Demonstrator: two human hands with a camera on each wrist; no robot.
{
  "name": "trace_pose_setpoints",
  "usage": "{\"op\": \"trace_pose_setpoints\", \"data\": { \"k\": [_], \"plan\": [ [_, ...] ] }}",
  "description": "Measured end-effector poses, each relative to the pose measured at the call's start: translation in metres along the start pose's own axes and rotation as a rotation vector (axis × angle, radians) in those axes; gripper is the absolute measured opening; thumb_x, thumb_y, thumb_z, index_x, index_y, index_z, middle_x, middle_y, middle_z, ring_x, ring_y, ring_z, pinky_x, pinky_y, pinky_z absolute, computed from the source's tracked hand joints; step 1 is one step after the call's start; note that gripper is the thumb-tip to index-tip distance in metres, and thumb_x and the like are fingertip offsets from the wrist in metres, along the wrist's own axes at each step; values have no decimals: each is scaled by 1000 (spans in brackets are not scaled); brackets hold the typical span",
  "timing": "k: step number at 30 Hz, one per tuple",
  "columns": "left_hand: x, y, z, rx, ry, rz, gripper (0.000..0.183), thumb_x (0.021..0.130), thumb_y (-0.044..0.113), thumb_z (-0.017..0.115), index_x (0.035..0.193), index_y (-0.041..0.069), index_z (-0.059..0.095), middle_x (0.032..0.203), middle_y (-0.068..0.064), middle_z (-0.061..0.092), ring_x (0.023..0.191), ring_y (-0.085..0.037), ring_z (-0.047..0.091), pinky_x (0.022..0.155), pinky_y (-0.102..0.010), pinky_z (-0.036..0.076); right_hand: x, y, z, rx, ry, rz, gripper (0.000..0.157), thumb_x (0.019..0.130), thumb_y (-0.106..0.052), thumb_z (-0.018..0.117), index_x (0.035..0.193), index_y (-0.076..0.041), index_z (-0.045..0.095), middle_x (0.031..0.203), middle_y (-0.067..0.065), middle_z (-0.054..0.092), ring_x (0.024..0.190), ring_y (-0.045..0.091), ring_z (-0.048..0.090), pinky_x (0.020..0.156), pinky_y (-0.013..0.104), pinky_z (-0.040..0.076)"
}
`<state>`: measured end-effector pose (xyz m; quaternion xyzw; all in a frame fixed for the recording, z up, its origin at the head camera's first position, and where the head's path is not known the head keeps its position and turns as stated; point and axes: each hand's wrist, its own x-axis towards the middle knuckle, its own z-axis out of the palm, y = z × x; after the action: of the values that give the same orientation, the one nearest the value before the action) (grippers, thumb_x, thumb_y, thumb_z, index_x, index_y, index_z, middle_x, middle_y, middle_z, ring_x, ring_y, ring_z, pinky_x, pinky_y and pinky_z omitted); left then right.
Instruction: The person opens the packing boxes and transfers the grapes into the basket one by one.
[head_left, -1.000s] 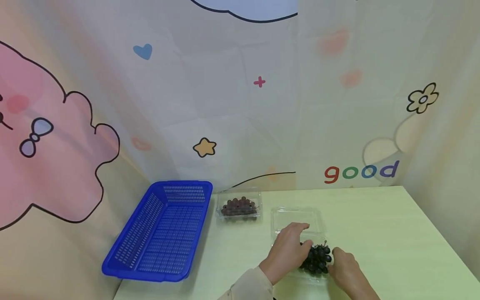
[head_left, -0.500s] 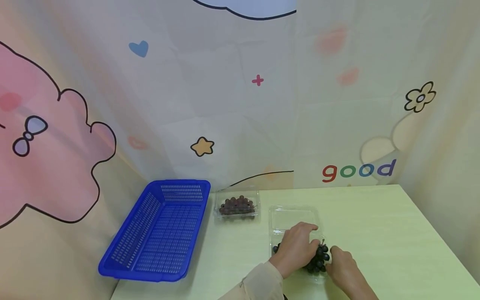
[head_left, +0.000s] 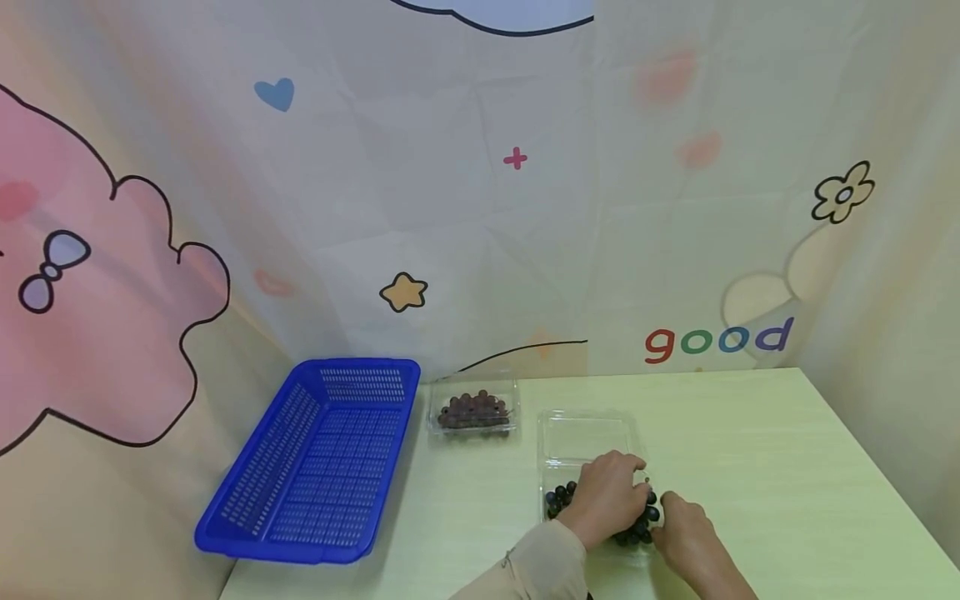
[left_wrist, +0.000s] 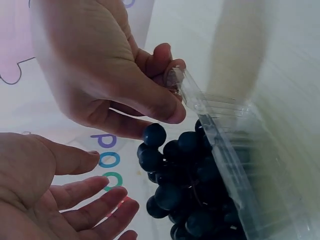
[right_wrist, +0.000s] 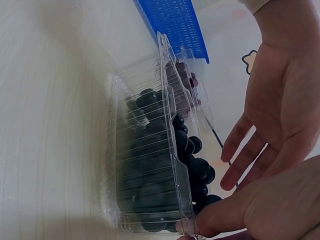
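Note:
Dark grapes [head_left: 560, 497] fill the base of a clear plastic clamshell container [head_left: 588, 437], whose lid lies folded back. My left hand [head_left: 611, 496] is over the bunch and hides its middle in the head view. In the left wrist view, that left hand [left_wrist: 65, 200] has its fingers spread and relaxed, a little apart from the grapes. My right hand [head_left: 686, 533] is at the container's right side. Both wrist views show the right hand [right_wrist: 270, 210] pinching the container's rim at the corner between thumb and fingers. Some grapes rise above the rim [right_wrist: 175, 150].
A blue plastic basket [head_left: 341, 475] stands at the left of the pale table [head_left: 750, 450]. Between basket and open container, towards the back, sits a second clear container with reddish grapes [head_left: 474, 412]. A printed cloth [head_left: 480, 208] hangs behind the table.
My left hand has moved right across the bunch, so grapes at the container's left now show. The right hand stays at the right rim. The head view has shifted slightly.

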<state>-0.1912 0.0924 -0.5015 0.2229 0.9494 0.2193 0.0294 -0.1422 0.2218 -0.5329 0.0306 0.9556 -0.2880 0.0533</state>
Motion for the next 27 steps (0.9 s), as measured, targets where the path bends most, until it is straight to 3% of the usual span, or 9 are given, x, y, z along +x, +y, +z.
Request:
{"op": "trace_pose_setpoints", "data": {
  "k": [10,13,16,19,27],
  "plan": [
    [12,2,18,73,23,-63,18,97,31,70,111,25,80,105,15,74,98,-10,68,83,-26,54,-1,0,2,-19,10,-9,17,82,6,70,85,7,54,72,16,60,65,29,59,57,45,48],
    [14,3,26,118,38,-96,12,96,34,71,96,28,81,94,15,73,88,-9,69,74,-26,54,-2,2,4,-22,42,-37,17,79,6,70,82,4,53,70,15,58,64,29,59,56,46,47],
    [17,4,32,173,43,-136,27,95,38,71,72,25,73,79,11,69,77,-11,67,67,-27,52,-2,3,6,-23,63,-56,18,77,7,69,80,3,52,69,14,57,63,28,58,56,46,46],
    [20,4,36,206,16,-185,43,96,42,70,60,20,61,73,5,66,74,-13,65,68,-29,52,-1,4,6,-28,62,-58,18,78,7,70,81,4,52,69,14,58,63,28,58,56,46,47],
    [26,6,37,221,-35,-255,42,96,44,69,64,17,65,76,2,68,76,-15,64,73,-29,51,1,0,4,-36,22,-18,17,81,7,70,85,7,54,73,14,59,64,25,55,58,42,48]
  ]
}}
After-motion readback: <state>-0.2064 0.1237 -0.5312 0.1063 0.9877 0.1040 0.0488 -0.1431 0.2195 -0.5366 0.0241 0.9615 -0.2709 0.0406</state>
